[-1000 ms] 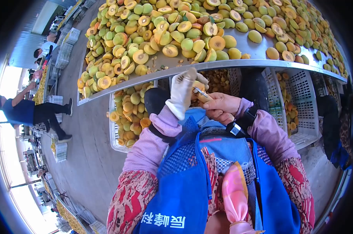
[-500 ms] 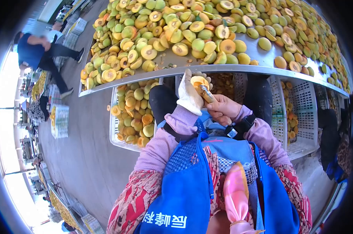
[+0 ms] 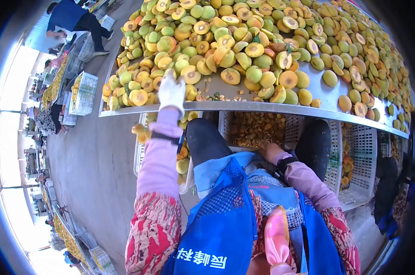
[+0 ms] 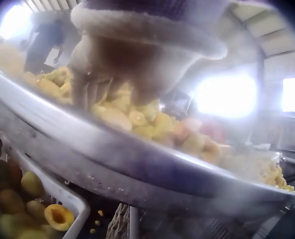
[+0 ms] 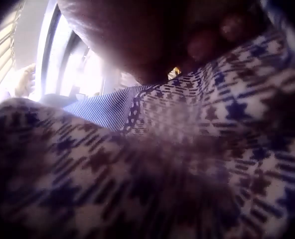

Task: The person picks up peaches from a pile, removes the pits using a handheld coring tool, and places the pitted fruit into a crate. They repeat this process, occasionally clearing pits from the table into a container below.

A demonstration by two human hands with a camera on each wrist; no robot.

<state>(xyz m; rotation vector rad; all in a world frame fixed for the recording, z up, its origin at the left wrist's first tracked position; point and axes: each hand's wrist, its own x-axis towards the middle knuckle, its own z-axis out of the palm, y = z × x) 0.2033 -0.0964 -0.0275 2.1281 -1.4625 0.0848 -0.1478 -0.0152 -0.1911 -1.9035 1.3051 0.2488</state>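
Observation:
My left hand (image 3: 171, 94), in a white glove, reaches over the metal table's edge to the halved yellow peaches (image 3: 203, 46). In the left wrist view, the gloved fingers (image 4: 90, 92) point down among the fruit, extended and loosely spread. Bare and low over my lap, my right hand (image 3: 270, 151) is beside a crate of pits and scraps (image 3: 258, 130). Its curled fingers (image 5: 202, 45) are dark in the right wrist view, close over the checked cloth (image 5: 172, 114). The wood-handled pitting tool seen in it earlier is hidden now.
The raised metal rim (image 3: 262, 107) runs between my lap and the peaches. Below it, a white crate (image 4: 80, 206) of pitted halves stands at left and another white crate (image 3: 361, 142) at right. A person (image 3: 74, 20) is walking at far left.
My left hand has left the right hand and moved up and left to the peaches; the half it held is gone from it. My right hand has lowered toward my lap.

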